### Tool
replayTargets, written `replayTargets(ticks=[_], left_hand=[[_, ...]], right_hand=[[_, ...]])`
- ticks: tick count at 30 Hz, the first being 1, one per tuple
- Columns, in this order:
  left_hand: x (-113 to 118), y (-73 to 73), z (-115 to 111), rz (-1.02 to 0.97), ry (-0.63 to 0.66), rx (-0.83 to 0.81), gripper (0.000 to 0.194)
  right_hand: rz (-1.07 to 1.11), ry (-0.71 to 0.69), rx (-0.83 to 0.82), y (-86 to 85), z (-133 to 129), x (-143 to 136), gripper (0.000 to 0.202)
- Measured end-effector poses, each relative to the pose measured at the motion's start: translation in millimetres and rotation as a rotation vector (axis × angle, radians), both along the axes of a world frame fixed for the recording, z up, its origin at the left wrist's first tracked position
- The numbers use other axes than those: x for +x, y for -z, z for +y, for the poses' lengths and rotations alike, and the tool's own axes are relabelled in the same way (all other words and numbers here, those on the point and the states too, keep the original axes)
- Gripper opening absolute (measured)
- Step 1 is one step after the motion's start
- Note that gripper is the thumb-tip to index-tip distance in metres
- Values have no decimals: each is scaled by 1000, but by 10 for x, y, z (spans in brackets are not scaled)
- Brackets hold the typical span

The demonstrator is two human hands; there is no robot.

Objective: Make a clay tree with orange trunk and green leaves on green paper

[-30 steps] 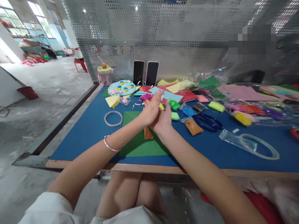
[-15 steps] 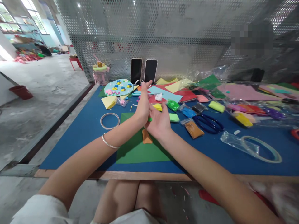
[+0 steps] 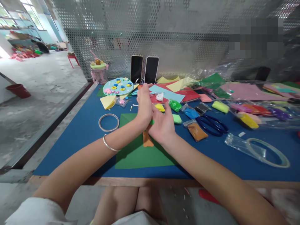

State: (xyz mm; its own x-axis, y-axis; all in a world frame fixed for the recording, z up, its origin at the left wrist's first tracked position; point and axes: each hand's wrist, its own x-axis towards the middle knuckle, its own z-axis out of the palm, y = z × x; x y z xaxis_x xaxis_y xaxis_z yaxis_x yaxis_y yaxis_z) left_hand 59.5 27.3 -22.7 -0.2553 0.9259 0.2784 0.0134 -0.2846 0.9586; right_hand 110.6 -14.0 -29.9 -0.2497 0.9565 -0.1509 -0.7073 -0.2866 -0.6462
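Observation:
My left hand is pressed edge-on against the palm of my right hand, above a green sheet. A bit of bright green clay shows between the two palms, mostly hidden. The fingers of both hands are stretched out, the right palm facing up. Just below them, a brown clay trunk shape lies on the green sheet. Past the fingertips are a yellow clay piece and a white clay lump.
Left of the sheet lies a tape roll, with a bee-decorated oval behind. Rightward are bagged brown clay, blue scissors and a clear tape ring. Two phones and a cup stand at the back.
My left hand's fingers have tipped forward and lower against my right palm. The hands remain pressed together, and the camera view has shifted slightly.

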Motion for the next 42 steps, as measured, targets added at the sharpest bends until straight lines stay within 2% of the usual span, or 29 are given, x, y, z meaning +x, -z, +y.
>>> replayTargets(ticks=[2,4,6,8,10,13,19,24,33,35,39,42], left_hand=[[-57,-20,68,-121,2,-19,45],[-153,-28,48,-82,37,82,34],[-280,-19,-60,133,95,261,18],[-408,11,-216,467,117,430,17],[-508,56,-363,703,131,490,25],[-568,126,-491,830,147,508,27],[-553,171,-509,749,175,537,11],[-617,152,-506,746,234,501,33],[-717,171,-451,626,286,398,13],[-759,166,-461,568,272,351,13],[-852,161,-479,524,257,268,16],[-880,181,-476,570,274,294,16]], right_hand=[[50,27,-44,-41,14,53,62],[98,57,-60,-80,21,101,60],[128,55,-58,-114,21,149,59],[121,42,-43,-140,16,198,60],[77,36,-27,-160,9,236,62],[-3,-6,-7,-183,0,253,64],[-46,-71,15,-193,4,210,67],[-63,-90,13,-168,24,204,61],[-107,-220,85,-86,30,134,59],[-245,-155,176,-65,19,177,50],[-756,38,466,-33,26,350,23],[-878,-55,525,-22,45,429,17]])
